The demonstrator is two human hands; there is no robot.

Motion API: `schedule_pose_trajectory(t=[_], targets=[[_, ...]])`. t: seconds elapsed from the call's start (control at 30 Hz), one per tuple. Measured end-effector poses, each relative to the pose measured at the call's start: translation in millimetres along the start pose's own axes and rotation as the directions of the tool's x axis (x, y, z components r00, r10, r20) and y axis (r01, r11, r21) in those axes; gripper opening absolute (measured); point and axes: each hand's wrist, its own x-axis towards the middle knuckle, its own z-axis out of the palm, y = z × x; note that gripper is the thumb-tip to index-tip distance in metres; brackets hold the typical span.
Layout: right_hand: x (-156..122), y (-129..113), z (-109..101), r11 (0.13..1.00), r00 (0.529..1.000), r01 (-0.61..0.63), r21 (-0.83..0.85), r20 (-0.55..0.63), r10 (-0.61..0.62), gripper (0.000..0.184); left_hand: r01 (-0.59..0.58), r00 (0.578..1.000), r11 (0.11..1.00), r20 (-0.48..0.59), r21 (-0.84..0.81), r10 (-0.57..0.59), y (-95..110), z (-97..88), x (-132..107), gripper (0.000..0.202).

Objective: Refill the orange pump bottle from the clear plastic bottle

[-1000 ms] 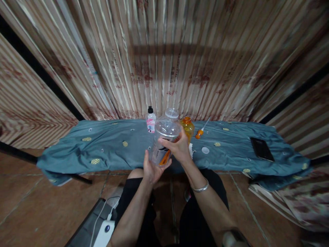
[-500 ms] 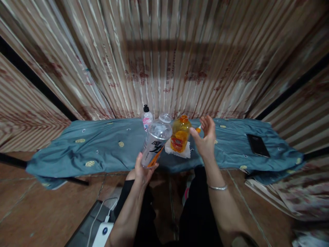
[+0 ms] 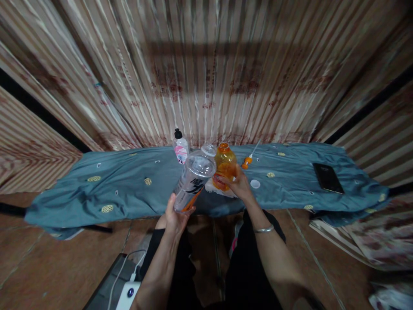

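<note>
My left hand (image 3: 177,218) is closed around the lower part of a clear plastic bottle (image 3: 195,183) with a grey and orange label. That bottle leans to the right, its uncapped mouth near the amber bottle (image 3: 225,162). Fingers of my right hand (image 3: 239,182) are wrapped round the amber bottle's right side; its neck is open. Under it lies a crumpled white tissue (image 3: 213,187), partly hidden. To the right are an orange pump top (image 3: 247,162) with a thin tube and a white round cap (image 3: 255,184).
Behind the clear bottle stands a small bottle (image 3: 180,150) with a black cap and pink label. A dark phone (image 3: 328,178) lies on the right of the teal cloth (image 3: 129,193). A white power bank (image 3: 128,295) with a cable is at lower left.
My right hand has moved left and down, from open beside the amber bottle to gripping it. The pump top and white cap now show. My left hand still holds the clear bottle.
</note>
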Motion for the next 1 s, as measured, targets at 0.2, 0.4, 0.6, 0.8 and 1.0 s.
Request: schedule_pose_trajectory(t=[0.2,0.4,0.6,0.8,1.0], targets=[[-11,-17,0,0.988,0.996,0.033,-0.148,-0.077,-0.045,0.067,-0.009,1.000,1.000,-0.003,0.016,0.009,-2,2.0,0,0.042],[-13,-19,-1,0.973,0.990,0.096,-0.211,-0.085,-0.116,0.067,-0.023,1.000,0.999,-0.006,0.027,0.023,0,2.8,1,0.040],[-13,-16,0,0.964,0.990,0.096,-0.249,-0.079,-0.119,0.070,-0.039,0.999,0.998,-0.012,0.043,0.039,2,0.3,0,0.042],[-13,-17,1,0.955,0.985,0.091,-0.281,-0.115,-0.128,0.070,-0.071,0.997,0.996,-0.017,0.054,0.072,3,-2.8,0,0.045],[-14,-17,4,0.950,0.979,0.113,-0.291,-0.133,-0.157,0.075,-0.097,0.995,0.993,-0.023,0.069,0.099,5,-2.4,-3,0.046]])
